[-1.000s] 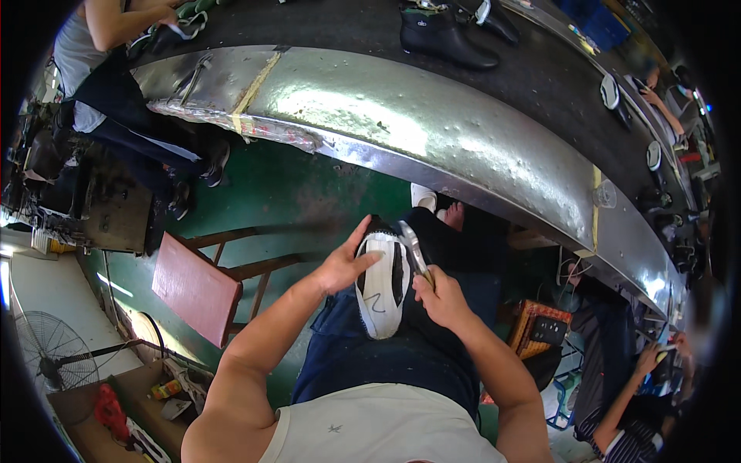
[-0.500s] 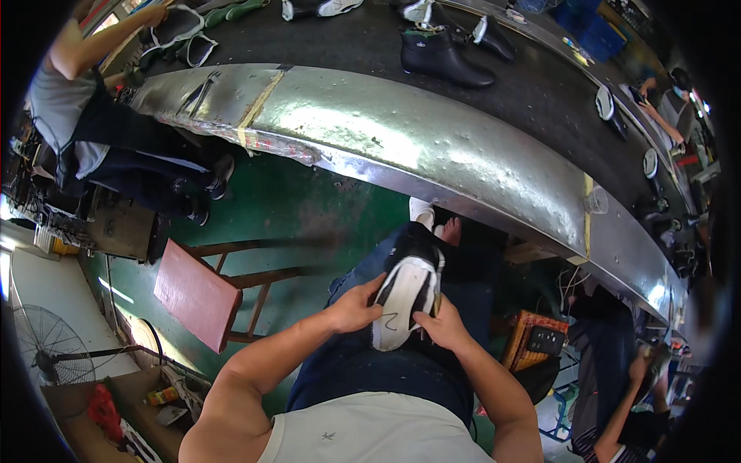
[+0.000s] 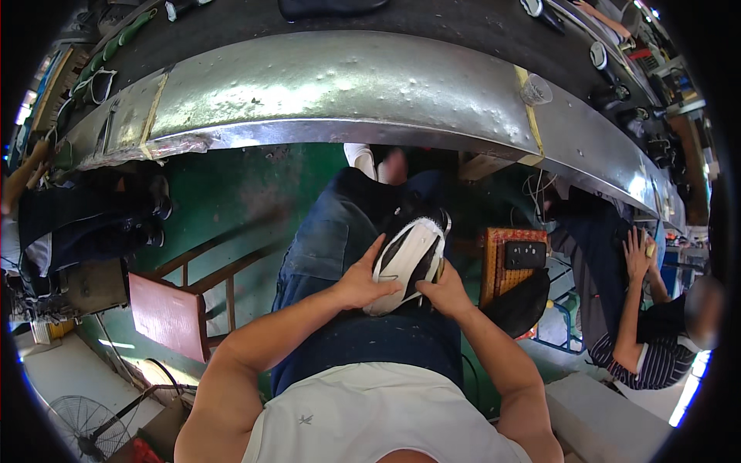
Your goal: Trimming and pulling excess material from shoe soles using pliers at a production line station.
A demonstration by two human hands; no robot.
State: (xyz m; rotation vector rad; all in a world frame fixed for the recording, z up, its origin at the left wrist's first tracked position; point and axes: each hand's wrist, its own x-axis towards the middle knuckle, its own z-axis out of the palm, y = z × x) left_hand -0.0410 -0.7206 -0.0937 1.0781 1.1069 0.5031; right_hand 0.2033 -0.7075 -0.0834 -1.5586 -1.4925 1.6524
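A black shoe (image 3: 421,245), its white underside turned up, rests on my lap with its toe end tilted away to the upper right. My left hand (image 3: 364,282) grips its left edge, thumb lying across the white bottom near a dark curved mark. On the opposite edge, my right hand (image 3: 445,292) is closed, its thumb pressed to the rim of the shoe. A thin yellowish sliver shows beside the right fingers, too small to name. The undersides of both hands' fingers are hidden by the shoe.
A dented metal ledge (image 3: 309,81) borders a dark belt carrying black footwear (image 3: 332,8). To the left stand a reddish-brown stool (image 3: 166,312) and a wire fan (image 3: 89,424). A woven seat (image 3: 494,266) holds a dark case (image 3: 526,255). People work on both sides.
My view has shifted, so the ledge sits higher in the picture and the stool lower. The shoe stays in both hands, now tilted more to the right. The person at right has raised a hand.
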